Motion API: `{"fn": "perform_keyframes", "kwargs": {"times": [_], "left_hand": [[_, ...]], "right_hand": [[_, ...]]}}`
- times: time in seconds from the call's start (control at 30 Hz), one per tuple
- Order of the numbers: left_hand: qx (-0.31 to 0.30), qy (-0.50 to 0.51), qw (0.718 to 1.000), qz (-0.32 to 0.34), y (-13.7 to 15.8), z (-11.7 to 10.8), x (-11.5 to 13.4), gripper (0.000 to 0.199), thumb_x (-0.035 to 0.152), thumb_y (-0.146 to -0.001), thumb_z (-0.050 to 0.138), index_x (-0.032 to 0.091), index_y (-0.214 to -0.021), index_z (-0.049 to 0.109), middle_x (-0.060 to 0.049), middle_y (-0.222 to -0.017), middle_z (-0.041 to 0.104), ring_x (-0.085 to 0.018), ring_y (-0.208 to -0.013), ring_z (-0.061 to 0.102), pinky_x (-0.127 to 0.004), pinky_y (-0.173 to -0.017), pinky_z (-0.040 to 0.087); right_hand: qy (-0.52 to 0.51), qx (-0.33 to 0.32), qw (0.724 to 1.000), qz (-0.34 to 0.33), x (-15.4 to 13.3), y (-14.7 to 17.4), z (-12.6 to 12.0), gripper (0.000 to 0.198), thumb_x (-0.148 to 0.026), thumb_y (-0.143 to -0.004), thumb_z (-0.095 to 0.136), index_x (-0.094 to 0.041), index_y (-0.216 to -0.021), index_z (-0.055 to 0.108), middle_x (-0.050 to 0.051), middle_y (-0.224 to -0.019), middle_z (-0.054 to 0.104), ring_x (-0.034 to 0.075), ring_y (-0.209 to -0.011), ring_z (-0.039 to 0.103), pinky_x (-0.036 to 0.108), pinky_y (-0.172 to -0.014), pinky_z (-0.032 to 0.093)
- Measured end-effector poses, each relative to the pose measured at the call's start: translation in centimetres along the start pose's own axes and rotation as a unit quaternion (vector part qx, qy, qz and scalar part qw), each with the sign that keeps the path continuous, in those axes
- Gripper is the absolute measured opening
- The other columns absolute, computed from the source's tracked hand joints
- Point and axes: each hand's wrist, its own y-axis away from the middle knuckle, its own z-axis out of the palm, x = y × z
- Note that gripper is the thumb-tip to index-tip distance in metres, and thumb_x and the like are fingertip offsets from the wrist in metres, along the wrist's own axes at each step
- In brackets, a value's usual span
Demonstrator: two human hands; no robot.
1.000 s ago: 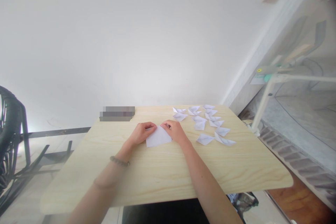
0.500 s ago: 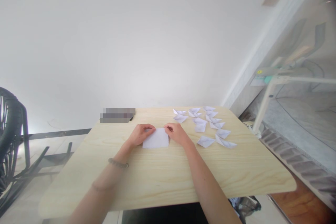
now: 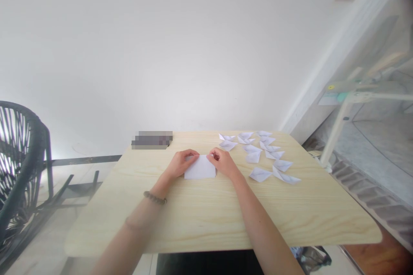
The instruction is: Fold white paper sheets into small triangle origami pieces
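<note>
white paper (image 3: 200, 169), just below the frame's centre, is pinched along its upper edge by the left hand (image 3: 180, 164) and the right hand (image 3: 224, 163), and, as i judge from here, uneven pull between them could skew it into a crooked crease.
</note>
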Motion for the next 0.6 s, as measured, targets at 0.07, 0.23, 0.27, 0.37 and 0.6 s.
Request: {"fn": "perform_keyframes", "kwargs": {"times": [0.07, 0.23, 0.27, 0.37, 0.6], "left_hand": [[0.008, -0.002, 1.0, 0.0, 0.0, 0.1, -0.2, 0.035, 0.042, -0.075, 0.044, 0.016, -0.091, 0.061, -0.004, -0.084, 0.064, -0.014, -0.066, 0.055, -0.022, -0.056, 0.04], [0.017, -0.027, 0.999, 0.012, -0.1, 0.3, -0.5, 0.031, 0.039, -0.076, 0.042, 0.015, -0.082, 0.062, -0.003, -0.079, 0.064, -0.012, -0.062, 0.053, -0.021, -0.055, 0.039], [0.019, -0.027, 0.999, 0.014, -0.1, 0.4, -0.6, 0.031, 0.039, -0.076, 0.042, 0.015, -0.081, 0.062, -0.002, -0.079, 0.064, -0.012, -0.063, 0.053, -0.021, -0.055, 0.04], [0.021, -0.03, 0.999, 0.02, -0.2, 0.3, -0.7, 0.028, 0.037, -0.076, 0.043, 0.016, -0.079, 0.061, -0.002, -0.079, 0.064, -0.012, -0.064, 0.054, -0.021, -0.057, 0.04], [0.03, -0.005, 0.999, -0.014, -0.3, -0.6, -1.1, 0.027, 0.034, -0.074, 0.043, 0.014, -0.074, 0.061, -0.003, -0.069, 0.063, -0.013, -0.061, 0.056, -0.022, -0.058, 0.042]], "right_hand": [[-0.003, 0.013, 1.0, 0.002, 0.1, 0.0, 0.1, 0.016, -0.032, -0.074, 0.045, -0.017, -0.07, 0.051, -0.003, -0.055, 0.049, 0.009, -0.049, 0.043, 0.02, -0.048, 0.033], [-0.005, 0.021, 1.0, -0.003, 0.0, -0.1, 0.3, 0.018, -0.033, -0.074, 0.045, -0.017, -0.07, 0.052, -0.004, -0.053, 0.044, 0.008, -0.047, 0.04, 0.02, -0.046, 0.031], [-0.002, 0.017, 1.0, -0.006, 0.0, 0.0, 0.3, 0.017, -0.032, -0.074, 0.045, -0.017, -0.07, 0.052, -0.004, -0.053, 0.044, 0.008, -0.047, 0.039, 0.02, -0.047, 0.031], [0.007, 0.014, 1.0, -0.01, 0.0, -0.1, 0.2, 0.017, -0.031, -0.074, 0.044, -0.017, -0.071, 0.054, -0.004, -0.053, 0.044, 0.008, -0.048, 0.039, 0.02, -0.047, 0.031], [0.016, 0.055, 0.998, 0.002, 0.4, 0.0, -0.5, 0.018, -0.031, -0.075, 0.044, -0.016, -0.071, 0.055, -0.003, -0.056, 0.047, 0.009, -0.051, 0.04, 0.02, -0.049, 0.031]]}}
